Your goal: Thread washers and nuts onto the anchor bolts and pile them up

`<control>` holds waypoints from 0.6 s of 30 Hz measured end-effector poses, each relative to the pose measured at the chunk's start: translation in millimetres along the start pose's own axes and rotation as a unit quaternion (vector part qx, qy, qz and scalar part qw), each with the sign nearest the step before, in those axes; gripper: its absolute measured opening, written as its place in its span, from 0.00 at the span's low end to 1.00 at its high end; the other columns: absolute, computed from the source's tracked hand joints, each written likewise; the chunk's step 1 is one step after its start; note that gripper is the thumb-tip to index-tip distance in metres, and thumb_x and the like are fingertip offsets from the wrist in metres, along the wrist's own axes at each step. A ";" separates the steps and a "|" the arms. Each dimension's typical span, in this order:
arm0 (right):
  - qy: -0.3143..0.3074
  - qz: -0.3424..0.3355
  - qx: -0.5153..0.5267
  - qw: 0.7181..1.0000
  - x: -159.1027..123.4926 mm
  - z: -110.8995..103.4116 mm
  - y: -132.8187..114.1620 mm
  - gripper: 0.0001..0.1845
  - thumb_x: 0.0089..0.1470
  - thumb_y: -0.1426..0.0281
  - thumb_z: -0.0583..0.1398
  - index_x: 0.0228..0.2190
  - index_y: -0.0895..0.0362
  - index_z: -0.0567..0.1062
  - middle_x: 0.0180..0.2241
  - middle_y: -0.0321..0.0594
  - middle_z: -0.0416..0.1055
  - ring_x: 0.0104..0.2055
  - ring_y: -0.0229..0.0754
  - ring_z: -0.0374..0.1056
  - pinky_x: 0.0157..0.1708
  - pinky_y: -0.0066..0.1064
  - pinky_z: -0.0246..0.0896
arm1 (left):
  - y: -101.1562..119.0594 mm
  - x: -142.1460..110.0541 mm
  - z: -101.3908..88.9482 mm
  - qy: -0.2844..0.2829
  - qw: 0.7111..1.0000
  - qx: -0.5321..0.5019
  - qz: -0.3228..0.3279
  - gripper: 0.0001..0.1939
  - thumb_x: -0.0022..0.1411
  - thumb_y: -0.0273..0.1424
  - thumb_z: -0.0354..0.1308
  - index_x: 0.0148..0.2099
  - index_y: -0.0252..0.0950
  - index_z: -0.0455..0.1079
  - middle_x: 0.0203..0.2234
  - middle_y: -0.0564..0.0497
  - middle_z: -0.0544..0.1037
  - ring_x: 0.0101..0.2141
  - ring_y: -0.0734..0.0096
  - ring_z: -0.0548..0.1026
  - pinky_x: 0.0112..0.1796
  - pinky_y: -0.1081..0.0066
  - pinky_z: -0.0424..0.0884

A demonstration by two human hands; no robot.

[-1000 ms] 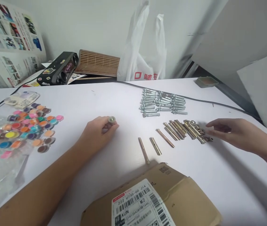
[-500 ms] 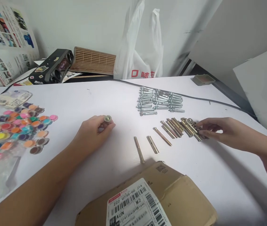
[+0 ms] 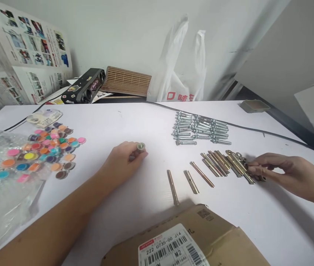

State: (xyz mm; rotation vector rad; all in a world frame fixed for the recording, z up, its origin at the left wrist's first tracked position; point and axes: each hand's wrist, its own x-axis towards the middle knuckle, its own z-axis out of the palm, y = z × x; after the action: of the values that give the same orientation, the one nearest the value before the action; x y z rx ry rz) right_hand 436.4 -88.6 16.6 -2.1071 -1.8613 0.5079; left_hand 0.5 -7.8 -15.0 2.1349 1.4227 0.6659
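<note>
My left hand [image 3: 128,159] is closed around an expansion bolt [image 3: 140,146], seen end-on with a round washer at its tip; the rest is hidden by the fingers. My right hand [image 3: 284,170] reaches in from the right, thumb and forefinger pinched over a small heap of nuts [image 3: 261,178]; what lies between the fingertips is hidden. Left of the heap, gold-coloured bolts and sleeves [image 3: 215,162] lie in a slanting row. A single bolt [image 3: 173,187] and a slotted sleeve [image 3: 191,182] lie apart, nearer me. Behind them, silver expansion bolts [image 3: 201,129] are laid in rows.
A cardboard box [image 3: 215,236] with a label stands at the front edge. Small colourful paint pots [image 3: 50,147] and clear plastic wrap [image 3: 4,207] occupy the left. A black cable [image 3: 245,128] crosses the back, near a white plastic bag [image 3: 173,79] and a small grey box [image 3: 253,106].
The view has shifted, so everything appears further right and lower. My left hand keeps hold of the expansion bolt, and my right hand stays at the nuts, its fingers shifting slightly.
</note>
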 end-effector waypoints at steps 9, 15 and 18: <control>0.054 -0.181 0.075 0.979 5.5 -2.6 -133.4 0.08 0.47 0.58 0.66 0.31 0.45 0.80 0.33 0.38 0.78 0.33 0.44 0.74 0.30 0.34 0.71 | 2.5 0.4 -2.2 -0.011 1.000 0.003 0.011 0.10 0.63 0.36 0.52 0.35 0.37 0.71 0.28 0.52 0.74 0.32 0.69 0.71 0.35 0.70 0.67; -0.057 -0.315 0.309 0.895 52.2 68.6 -230.7 0.14 0.46 0.71 0.67 0.39 0.57 0.78 0.36 0.39 0.77 0.38 0.41 0.73 0.43 0.36 0.71 | 5.3 -0.3 -3.6 -0.022 1.000 0.001 -0.021 0.10 0.62 0.37 0.53 0.34 0.37 0.70 0.28 0.53 0.73 0.32 0.69 0.70 0.34 0.69 0.65; -0.106 -0.311 0.323 0.888 66.1 93.1 -244.9 0.09 0.47 0.72 0.66 0.34 0.59 0.79 0.34 0.40 0.77 0.38 0.42 0.73 0.43 0.37 0.70 | 4.3 0.0 -3.0 -0.026 0.999 -0.008 -0.029 0.12 0.62 0.37 0.53 0.31 0.35 0.67 0.28 0.53 0.72 0.31 0.70 0.69 0.32 0.70 0.64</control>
State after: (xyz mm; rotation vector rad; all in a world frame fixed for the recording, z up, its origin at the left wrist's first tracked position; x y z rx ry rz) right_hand 184.1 6.5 34.4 -0.9927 -1.9645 1.0316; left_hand 1.6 -8.9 -10.0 2.0742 1.4416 0.5939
